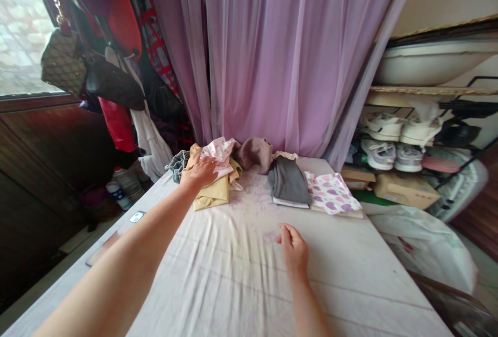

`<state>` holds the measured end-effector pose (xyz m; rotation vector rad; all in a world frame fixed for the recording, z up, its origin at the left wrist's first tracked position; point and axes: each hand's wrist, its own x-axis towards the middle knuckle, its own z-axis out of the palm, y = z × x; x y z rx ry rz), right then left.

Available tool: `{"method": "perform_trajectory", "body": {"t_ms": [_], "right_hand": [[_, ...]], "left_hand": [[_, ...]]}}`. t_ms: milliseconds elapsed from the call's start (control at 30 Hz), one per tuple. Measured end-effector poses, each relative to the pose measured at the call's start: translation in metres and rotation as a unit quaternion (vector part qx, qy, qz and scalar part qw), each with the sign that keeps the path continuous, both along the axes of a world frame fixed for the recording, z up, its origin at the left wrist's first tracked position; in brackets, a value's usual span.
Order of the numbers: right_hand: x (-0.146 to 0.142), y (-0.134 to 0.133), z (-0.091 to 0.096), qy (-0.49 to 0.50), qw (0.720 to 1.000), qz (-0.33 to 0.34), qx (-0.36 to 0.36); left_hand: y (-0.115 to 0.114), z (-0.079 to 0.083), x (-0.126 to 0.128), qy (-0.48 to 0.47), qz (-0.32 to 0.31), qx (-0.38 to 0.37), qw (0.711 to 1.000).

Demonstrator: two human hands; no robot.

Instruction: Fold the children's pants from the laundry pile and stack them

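My left hand [200, 172] reaches out to a heap of clothes at the far left of the covered surface. Its fingers are stretched over a pale pink garment [220, 151], touching the pile; no grip shows. Just below lies a folded yellow cloth [212, 194], with a denim piece [178, 164] to the left and a crumpled brown garment [253, 154] to the right. My right hand [294, 248] is loosely curled above the sheet, nothing visible in it. Beyond it are a folded dark grey garment [288, 181] and a folded white cloth with purple and pink hearts [332, 193].
A whitish sheet [221, 274] covers the surface. At its left edge lies a phone [116, 238], partly behind my forearm. Purple curtains [268, 56] hang behind. Bags [64, 62] hang at left; a rack with shoes [379, 152] and a plastic bag [424, 243] stand right.
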<state>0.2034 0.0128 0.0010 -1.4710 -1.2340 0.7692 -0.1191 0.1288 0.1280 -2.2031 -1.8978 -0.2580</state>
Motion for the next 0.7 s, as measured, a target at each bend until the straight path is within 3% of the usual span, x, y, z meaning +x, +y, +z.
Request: {"method": "perform_trajectory", "body": {"t_ms": [100, 167, 300, 400, 467, 533, 600, 700], "right_hand": [[0.0, 0.0, 0.001, 0.001, 1.0, -0.001, 0.0], [-0.001, -0.001, 0.002, -0.001, 1.0, 0.0, 0.007], [-0.001, -0.002, 0.006, -0.016, 1.0, 0.006, 0.011], [-0.001, -0.003, 0.008, -0.023, 1.0, 0.009, 0.007], [-0.001, -0.003, 0.008, -0.023, 1.0, 0.011, 0.004], [-0.001, -0.004, 0.007, -0.017, 1.0, 0.012, 0.003], [0.0, -0.004, 0.006, -0.008, 1.0, 0.012, 0.004], [0.0, -0.004, 0.003, 0.001, 1.0, 0.014, 0.007]], "left_hand": [[0.005, 0.017, 0.003, -0.094, 0.004, 0.049, 0.994], [0.006, 0.031, 0.006, -0.198, 0.023, 0.099, 0.975], [-0.001, 0.062, 0.014, -0.443, 0.049, 0.143, 0.884], [-0.01, 0.083, 0.021, -0.577, -0.008, 0.144, 0.804], [-0.015, 0.092, 0.025, -0.614, -0.062, 0.142, 0.774], [-0.017, 0.094, 0.027, -0.612, -0.085, 0.138, 0.774], [-0.018, 0.088, 0.025, -0.572, -0.048, 0.129, 0.809], [-0.022, 0.065, 0.019, -0.495, 0.037, 0.111, 0.861]]}}
